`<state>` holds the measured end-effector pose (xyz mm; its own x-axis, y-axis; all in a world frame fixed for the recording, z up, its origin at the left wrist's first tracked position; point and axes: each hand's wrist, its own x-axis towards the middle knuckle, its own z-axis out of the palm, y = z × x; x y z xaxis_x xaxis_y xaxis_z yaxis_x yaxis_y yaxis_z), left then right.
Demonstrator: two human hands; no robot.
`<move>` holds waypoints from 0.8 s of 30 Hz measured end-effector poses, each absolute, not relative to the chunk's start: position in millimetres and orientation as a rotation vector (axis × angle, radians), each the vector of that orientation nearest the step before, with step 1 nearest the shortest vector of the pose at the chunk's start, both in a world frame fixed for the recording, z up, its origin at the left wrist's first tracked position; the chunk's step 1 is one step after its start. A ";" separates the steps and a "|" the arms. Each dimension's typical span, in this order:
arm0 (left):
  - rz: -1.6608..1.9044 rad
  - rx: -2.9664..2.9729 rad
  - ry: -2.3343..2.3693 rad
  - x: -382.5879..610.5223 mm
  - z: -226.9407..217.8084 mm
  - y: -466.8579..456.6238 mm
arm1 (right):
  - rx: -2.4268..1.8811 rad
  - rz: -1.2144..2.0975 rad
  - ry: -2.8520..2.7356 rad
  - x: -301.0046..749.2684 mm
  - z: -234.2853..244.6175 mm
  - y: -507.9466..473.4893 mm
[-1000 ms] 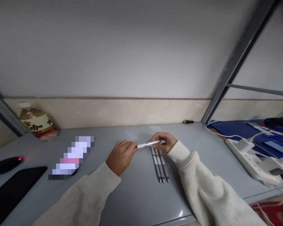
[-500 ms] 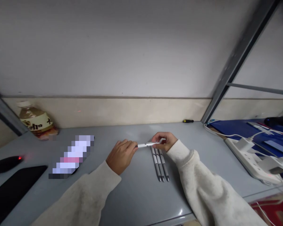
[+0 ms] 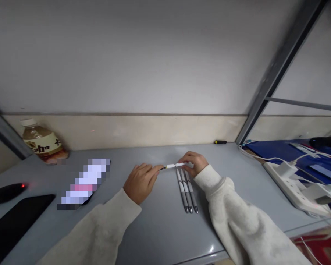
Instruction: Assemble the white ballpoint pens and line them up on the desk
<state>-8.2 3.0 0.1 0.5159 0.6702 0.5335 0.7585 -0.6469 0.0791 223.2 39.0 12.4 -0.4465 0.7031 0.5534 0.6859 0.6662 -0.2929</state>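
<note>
A white pen (image 3: 171,166) is held almost level above the desk between my two hands. My left hand (image 3: 141,181) is closed on its left end, where a thin dark length, like a refill, shows between the fingertips and the white barrel. What lies deeper inside those fingers is hidden. On the other side, my right hand (image 3: 195,163) pinches the right end of the barrel between thumb and fingers. Just below it, three white and grey pens (image 3: 184,189) lie side by side on the desk, tips toward me.
On the left of the grey desk (image 3: 154,228) are a blurred-out phone (image 3: 85,182), a drink bottle (image 3: 44,141), a black device with a red light (image 3: 8,192) and a dark slab (image 3: 19,224). A white power strip (image 3: 295,187) with cables stands right. A small screwdriver (image 3: 220,142) lies at the back.
The white barrel has shifted slightly right and up with my right hand. More of the thin dark part shows between it and my left fingers. The three pens have stayed put.
</note>
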 end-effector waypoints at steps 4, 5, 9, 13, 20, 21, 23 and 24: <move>-0.841 -2.543 -1.308 -8.7 2.9 3.3 | -1.176 0.040 -2.156 225.4 13.2 39.4; -0.863 -2.533 -1.323 -8.9 3.8 3.4 | -1.199 0.087 -2.126 225.3 13.9 39.0; -0.985 -2.494 -1.322 -9.6 6.1 4.2 | -1.250 0.396 -1.934 223.2 15.8 38.3; -1.047 -2.486 -1.293 -10.3 5.8 4.5 | -1.129 0.829 -1.663 220.7 16.8 39.6; -1.027 -2.492 -1.296 -10.0 4.5 4.3 | -1.218 0.654 -1.691 222.7 18.5 41.0; -1.025 -2.493 -1.298 -10.0 4.5 4.5 | -1.253 0.553 -1.753 223.2 19.0 40.6; -1.023 -2.496 -1.300 -10.2 4.5 5.0 | -1.294 0.404 -1.868 223.8 20.2 39.7; -1.022 -2.499 -1.301 -10.3 4.6 5.2 | -1.303 0.356 -1.912 224.1 20.8 39.4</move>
<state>-10.3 5.2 4.6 0.3939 0.6709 0.6283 0.7693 -0.6147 0.1741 224.1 39.4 20.8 -0.1706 0.8802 0.4428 0.6620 0.4353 -0.6102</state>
